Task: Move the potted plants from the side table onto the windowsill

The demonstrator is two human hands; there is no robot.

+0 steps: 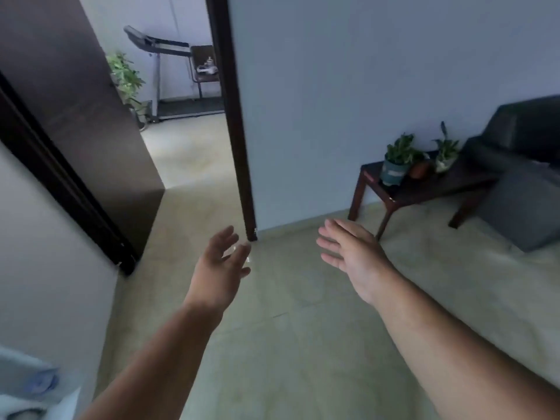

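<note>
The three potted plants sit together on the dark wooden bench (430, 189) at the far right, against the wall and just beside a dark sofa (521, 137): a teal pot (393, 173) on the left, a small brown pot (419, 170) in the middle and a pale pot (444, 163) on the right, the teal and brown pots close enough to look as if they touch. No windowsill shows in this view, so each pot probably faces a carry across the room. The chief risk is in the crowding: reaching for one pot could knock its neighbour, and the leafy tops overlap, so a lifted plant might drag another's stems and tip it. The bench is low, so a hurried stoop could also mean a poor grip on a pot's rim, spilling soil on the tiled floor (303, 344). An open doorway (188, 140) at the far left leads to another room with a treadmill (169, 71) and a larger plant (124, 77), which is no part of this job. Both arms are stretched forward over the floor, well apart from the bench. The left hand (219, 268) is released, fingers spread and slightly bent, holding nothing. The right hand (348, 253) is likewise released, back up, fingers straight and pointing left, empty.
</note>
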